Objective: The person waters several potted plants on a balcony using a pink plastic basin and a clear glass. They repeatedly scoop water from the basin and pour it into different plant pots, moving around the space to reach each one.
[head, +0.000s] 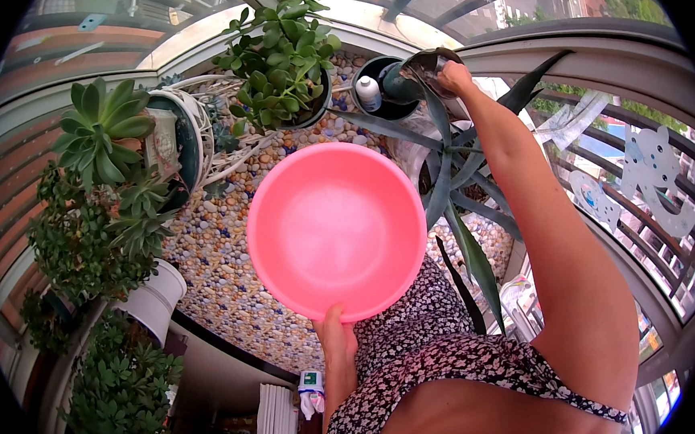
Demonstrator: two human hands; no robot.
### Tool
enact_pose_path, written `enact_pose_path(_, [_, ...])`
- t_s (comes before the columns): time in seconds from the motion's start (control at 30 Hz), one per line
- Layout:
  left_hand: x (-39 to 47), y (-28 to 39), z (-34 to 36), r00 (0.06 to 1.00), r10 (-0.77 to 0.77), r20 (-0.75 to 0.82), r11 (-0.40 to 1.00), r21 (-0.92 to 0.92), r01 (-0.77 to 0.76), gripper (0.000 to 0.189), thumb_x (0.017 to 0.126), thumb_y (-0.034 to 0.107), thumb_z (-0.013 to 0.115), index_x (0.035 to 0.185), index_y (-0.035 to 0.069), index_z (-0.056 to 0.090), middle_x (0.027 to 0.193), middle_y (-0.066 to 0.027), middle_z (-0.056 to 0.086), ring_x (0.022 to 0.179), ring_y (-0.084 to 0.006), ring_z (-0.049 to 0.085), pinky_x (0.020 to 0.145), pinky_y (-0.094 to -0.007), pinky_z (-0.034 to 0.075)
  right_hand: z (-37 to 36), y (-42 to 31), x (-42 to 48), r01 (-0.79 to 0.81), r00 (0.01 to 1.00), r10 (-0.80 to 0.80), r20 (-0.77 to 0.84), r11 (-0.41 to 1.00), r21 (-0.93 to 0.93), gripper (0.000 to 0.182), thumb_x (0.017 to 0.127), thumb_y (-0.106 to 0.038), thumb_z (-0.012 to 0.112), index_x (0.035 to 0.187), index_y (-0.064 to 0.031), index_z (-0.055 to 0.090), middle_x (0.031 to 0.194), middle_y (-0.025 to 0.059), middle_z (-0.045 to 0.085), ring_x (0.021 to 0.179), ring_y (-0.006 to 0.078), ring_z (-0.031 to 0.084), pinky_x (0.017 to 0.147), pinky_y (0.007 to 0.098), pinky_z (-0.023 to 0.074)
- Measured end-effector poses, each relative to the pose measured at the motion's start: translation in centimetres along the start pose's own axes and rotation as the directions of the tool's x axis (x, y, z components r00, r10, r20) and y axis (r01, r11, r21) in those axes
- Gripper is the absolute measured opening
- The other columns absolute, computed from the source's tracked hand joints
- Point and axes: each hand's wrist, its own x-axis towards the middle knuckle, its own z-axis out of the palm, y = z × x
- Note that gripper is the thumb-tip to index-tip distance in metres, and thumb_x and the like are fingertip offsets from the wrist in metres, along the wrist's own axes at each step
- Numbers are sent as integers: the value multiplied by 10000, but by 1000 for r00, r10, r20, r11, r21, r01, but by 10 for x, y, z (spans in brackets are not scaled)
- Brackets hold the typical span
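Observation:
My left hand grips the near rim of a round pink plastic basin, thumb over the edge. The basin is held over a pebble-covered floor, and nothing shows inside it. Out at the upper right, my right hand is at the mouth of a dark flared vessel. Its fingers are partly hidden there, so I cannot tell whether they hold something. Beside that vessel, a white bottle with a label stands in a dark round pot. Below my right forearm spread the long leaves of an agave-like plant.
A jade plant grows in a pot at the back. On the left are a large rosette succulent, a tilted white pot and leafy plants. Barred windows surround the pebbles. A white ribbed radiator-like object stands near the bottom.

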Motion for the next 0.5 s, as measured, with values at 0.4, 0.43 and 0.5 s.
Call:
enact_pose_path(0.4, [5,-2,-3,999,-22,-24,1000,11,22,510,721,-69,525,1220,-43,423,1100,-140,535,985,-265,565,819,-386,512,14,23,12,251,966,-256,-34,962,-110,324,759,-250,507,769,39,654,806,279,616,813,394,621,772,443,498])
enact_pose_path(0.43, [5,-1,-2,1000,-16,-21,1000,9,17,507,721,-69,525,1217,-43,425,1094,-140,537,980,-265,567,815,-386,513,13,21,10,260,964,-264,-23,959,-114,334,768,-255,502,782,40,659,815,289,613,834,391,622,777,438,501])
enact_pose_path(0.5, [4,0,-1,1000,-17,-25,1000,8,17,505,720,-70,525,1215,-44,427,1090,-140,538,976,-265,568,813,-387,514,6,17,6,207,978,-207,4,976,-73,309,765,-231,512,798,40,657,834,291,613,848,395,619,783,441,498])
